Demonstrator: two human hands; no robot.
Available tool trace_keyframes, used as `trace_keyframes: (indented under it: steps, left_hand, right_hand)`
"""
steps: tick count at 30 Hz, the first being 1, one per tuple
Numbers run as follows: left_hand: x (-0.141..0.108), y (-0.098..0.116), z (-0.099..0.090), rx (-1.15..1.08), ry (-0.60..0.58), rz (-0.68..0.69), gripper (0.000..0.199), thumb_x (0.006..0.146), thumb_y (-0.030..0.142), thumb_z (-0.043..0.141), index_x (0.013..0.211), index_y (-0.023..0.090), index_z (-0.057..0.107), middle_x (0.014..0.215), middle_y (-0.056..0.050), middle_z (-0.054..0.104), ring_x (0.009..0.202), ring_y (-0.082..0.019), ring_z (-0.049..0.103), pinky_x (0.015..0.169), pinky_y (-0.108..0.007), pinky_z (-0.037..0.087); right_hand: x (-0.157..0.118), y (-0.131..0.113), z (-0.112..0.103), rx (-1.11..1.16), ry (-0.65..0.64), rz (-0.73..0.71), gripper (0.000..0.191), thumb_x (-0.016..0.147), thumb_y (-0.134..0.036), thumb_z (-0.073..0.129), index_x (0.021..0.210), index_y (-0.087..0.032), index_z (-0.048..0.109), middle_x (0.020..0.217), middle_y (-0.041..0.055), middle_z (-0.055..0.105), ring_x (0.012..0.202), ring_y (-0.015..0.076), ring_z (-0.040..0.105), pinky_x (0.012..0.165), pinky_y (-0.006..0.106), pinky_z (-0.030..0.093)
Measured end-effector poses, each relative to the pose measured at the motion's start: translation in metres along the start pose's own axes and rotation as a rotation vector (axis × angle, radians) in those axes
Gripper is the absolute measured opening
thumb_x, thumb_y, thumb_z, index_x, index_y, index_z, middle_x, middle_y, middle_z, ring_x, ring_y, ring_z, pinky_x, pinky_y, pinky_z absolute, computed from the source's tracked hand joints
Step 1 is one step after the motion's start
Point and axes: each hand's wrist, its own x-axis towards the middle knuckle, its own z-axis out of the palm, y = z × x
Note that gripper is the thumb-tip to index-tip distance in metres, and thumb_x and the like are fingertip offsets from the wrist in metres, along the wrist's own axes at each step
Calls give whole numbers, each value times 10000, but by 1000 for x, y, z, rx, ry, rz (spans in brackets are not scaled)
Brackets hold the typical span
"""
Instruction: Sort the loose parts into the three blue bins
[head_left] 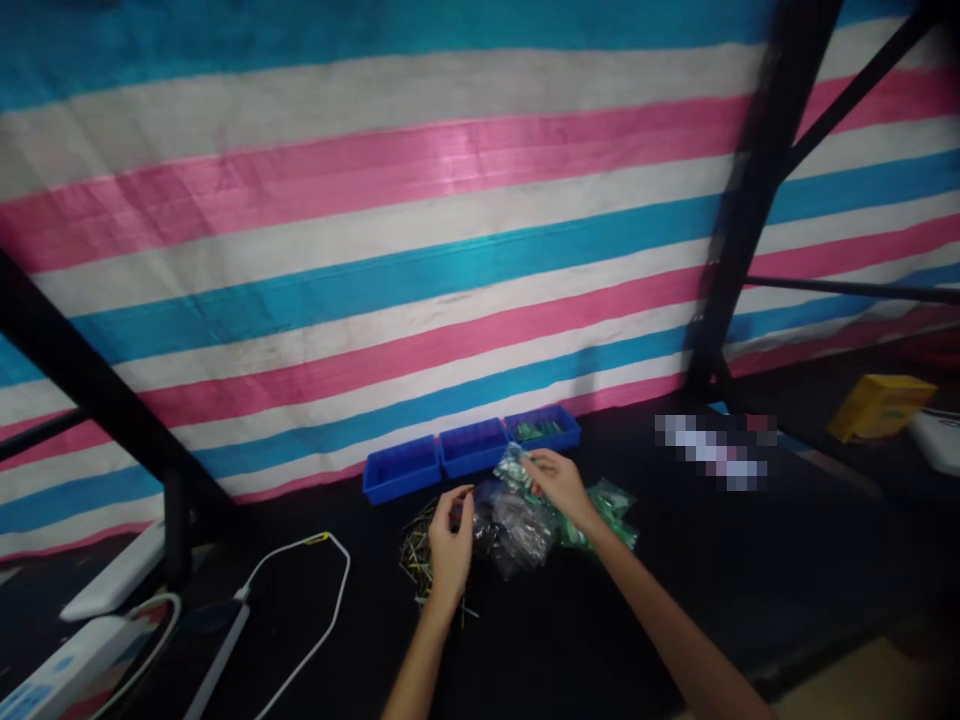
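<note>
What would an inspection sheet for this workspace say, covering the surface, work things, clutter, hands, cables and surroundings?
Surface: black tabletop, dimly lit.
Job's things: three blue trays in a row, the rightmost holding small green pieces; in front, thin sticks, clear bags and green bags.
Clutter: yellow box far right; white power strip at left.
Hands: right hand pinches a small clear bag; left hand is over the sticks, its grip unclear.
Cables: white cable, loosely looped at left.
Surroundings: striped sheet behind; black frame.
</note>
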Motion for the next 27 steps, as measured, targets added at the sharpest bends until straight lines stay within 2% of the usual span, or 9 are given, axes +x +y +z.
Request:
trace_keyframes:
  steps: [2,3,6,13,17,21,24,27]
  left_hand:
    - [0,-1,-1,6,-5,-17,265,802,357,505,965,173,605,872,-51,629,783,-173,571,704,-278,435]
    - [1,-2,-1,5,-7,-13,265,799,361,507,958,172,605,873,-52,630,784,-174,572,708,-281,437]
    - [2,-4,-1,3,-3,13,259,788,374,515,921,174,613,871,-53,632,786,-182,579,715,-294,444]
    - [4,-4,-2,22,-20,44,222,789,341,508,892,176,615,862,-52,632,782,-183,583,720,-304,447]
    - [7,-5,-4,39,-6,43,220,790,329,501,900,171,609,870,-57,633,807,-188,580,735,-307,439]
    - [8,-5,-6,52,7,61,220,792,324,501,904,169,609,869,-61,638,806,-187,583,744,-311,440]
    - [8,-5,-5,57,-2,68,216,789,325,505,897,172,611,858,-60,636,792,-187,580,717,-305,442]
    - [7,-5,-4,55,-15,56,213,788,327,506,896,176,610,864,-56,630,797,-184,576,715,-296,437]
  right_hand:
    - [12,5,-18,-36,214,5,406,678,-506,585,853,-139,598,582,35,617,465,163,586,407,259,489]
    - [18,7,-26,-44,274,-1,429,689,-506,565,901,-133,588,652,58,639,513,179,611,433,277,511]
    - [35,13,-45,-86,339,-28,464,720,-494,511,975,-111,569,744,89,652,589,203,644,481,302,541]
    - [78,12,-56,-348,320,-89,407,791,-307,427,1137,-112,515,853,101,656,659,202,652,518,299,532]
    - [81,13,-52,-580,308,-161,410,774,-209,445,1166,-110,517,1066,146,593,808,215,620,745,363,480]
    - [66,18,-39,-798,198,-236,293,792,-304,496,1015,-171,631,1087,113,597,1048,253,504,922,412,321]
    - [61,21,-30,-934,115,-253,285,804,-393,493,923,-202,668,1027,86,633,1053,241,494,969,427,219]
    - [64,21,-26,-1049,94,-226,384,811,-463,454,908,-165,676,995,122,639,1032,266,498,987,456,135]
